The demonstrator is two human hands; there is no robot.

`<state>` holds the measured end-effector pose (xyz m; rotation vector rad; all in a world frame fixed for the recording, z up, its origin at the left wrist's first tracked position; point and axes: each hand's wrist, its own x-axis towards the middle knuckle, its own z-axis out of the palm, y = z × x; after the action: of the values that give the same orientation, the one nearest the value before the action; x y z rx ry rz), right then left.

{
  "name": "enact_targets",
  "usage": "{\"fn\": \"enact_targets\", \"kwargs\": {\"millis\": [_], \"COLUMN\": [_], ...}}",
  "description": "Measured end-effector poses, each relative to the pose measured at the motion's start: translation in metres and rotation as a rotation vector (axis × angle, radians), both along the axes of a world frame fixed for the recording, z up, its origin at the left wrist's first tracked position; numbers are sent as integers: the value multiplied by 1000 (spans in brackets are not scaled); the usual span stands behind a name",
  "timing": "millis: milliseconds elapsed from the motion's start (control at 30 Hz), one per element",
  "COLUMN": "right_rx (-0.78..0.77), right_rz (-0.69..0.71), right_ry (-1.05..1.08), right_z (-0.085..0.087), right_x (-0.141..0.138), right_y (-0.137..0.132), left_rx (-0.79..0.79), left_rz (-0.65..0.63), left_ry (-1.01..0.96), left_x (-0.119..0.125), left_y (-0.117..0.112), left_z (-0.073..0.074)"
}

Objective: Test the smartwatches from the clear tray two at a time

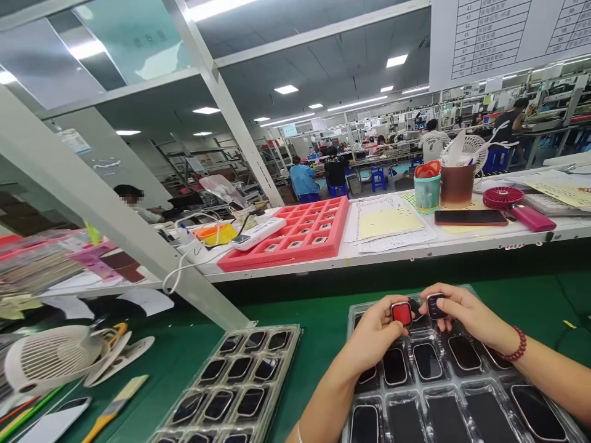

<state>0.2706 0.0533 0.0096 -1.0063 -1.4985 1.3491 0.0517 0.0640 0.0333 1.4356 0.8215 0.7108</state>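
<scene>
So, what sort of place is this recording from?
Probably an electronics assembly factory: long green-topped workbenches fill a big hall with workers at them, plastic trays hold rows of small dark screens, and a red tray sits on the shelf.

Left hand pinches a red smartwatch body; right hand grips a dark smartwatch body, both over a clear blister tray on the green bench.

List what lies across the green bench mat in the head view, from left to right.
White fan, yellow-handled brush, clear tray of dark units, left hand holding red-faced unit, right hand holding dark unit.
</scene>
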Motion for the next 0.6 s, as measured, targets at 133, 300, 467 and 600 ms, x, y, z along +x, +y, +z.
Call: {"fn": "enact_targets", "kwargs": {"millis": [133, 300, 467, 600], "right_rx": [27, 29, 35, 37], "right_rz": [-13, 6, 26, 25], "right_ry": [-17, -57, -98, -114], "right_z": [1, -1, -3, -3], "right_x": [-1, -4, -5, -5], "right_y": [-2, -6, -5, -5], "left_rx": [7, 1, 10, 6], "left_rz": [-3, 3, 5, -8], "left_ry": [-4, -24, -39, -52], "left_x": [-1, -2, -2, -2], "left_y": [0, -1, 1, 2], "left_z": [-1, -2, -4, -6]}}
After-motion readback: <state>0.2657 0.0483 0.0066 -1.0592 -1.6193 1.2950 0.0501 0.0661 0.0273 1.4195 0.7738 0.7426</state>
